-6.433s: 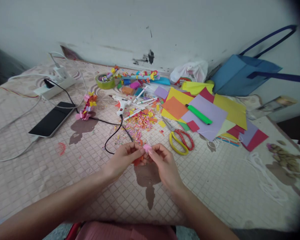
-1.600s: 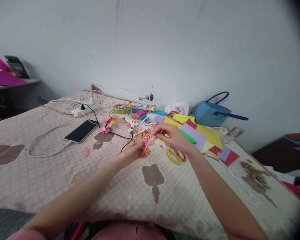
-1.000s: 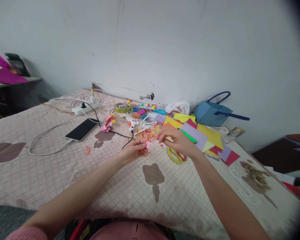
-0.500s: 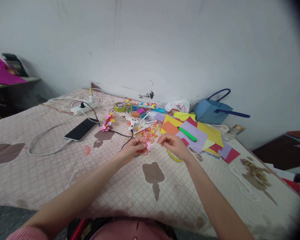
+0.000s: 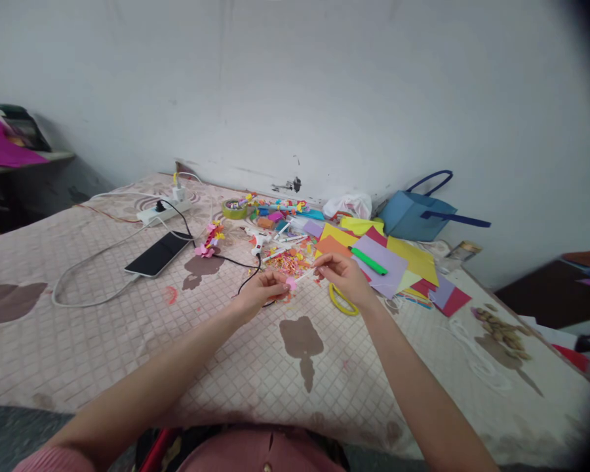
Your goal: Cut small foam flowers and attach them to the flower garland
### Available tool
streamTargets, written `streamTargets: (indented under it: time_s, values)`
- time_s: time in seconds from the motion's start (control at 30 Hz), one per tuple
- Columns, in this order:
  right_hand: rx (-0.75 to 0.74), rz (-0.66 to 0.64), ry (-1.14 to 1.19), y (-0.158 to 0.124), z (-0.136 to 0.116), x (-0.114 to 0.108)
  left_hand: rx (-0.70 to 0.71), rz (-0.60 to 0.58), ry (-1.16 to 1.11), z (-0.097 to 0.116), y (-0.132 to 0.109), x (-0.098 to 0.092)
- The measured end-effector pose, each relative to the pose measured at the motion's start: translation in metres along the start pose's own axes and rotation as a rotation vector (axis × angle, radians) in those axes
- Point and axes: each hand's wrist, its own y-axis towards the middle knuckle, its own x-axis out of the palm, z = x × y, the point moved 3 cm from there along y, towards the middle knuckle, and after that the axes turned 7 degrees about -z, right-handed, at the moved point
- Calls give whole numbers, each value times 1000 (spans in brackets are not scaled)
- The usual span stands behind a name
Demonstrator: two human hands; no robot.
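Observation:
Above the middle of the table, my left hand (image 5: 261, 288) pinches a small pink paper shape (image 5: 290, 283), perhaps a flower. A thin white stick (image 5: 303, 275) runs from that shape to my right hand (image 5: 343, 275), whose thumb and fingers are closed on its far end. Just behind both hands lies a pile of small coloured paper scraps (image 5: 292, 262). The white glue gun (image 5: 259, 242) rests to the left of the pile. Beside my right wrist are yellow scissor handles (image 5: 343, 303); the blades cannot be made out.
A phone (image 5: 158, 254) on a cable and a white power strip (image 5: 163, 211) lie at left. Coloured paper sheets (image 5: 413, 259) with a green cutter or marker (image 5: 368, 260) spread at right. Behind stand a tape roll (image 5: 235, 208) and a blue bag (image 5: 413, 216).
The white stick now shows clearly between my hands, reaching the pink paper shape. My right hand has shifted slightly up and right; my left hand has hardly moved.

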Motion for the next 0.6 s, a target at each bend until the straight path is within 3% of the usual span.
streamTargets:
  time_s: [0.6]
  values:
    - [-58, -37, -198, 23, -36, 6, 16, -80, -50, 2, -1, 2]
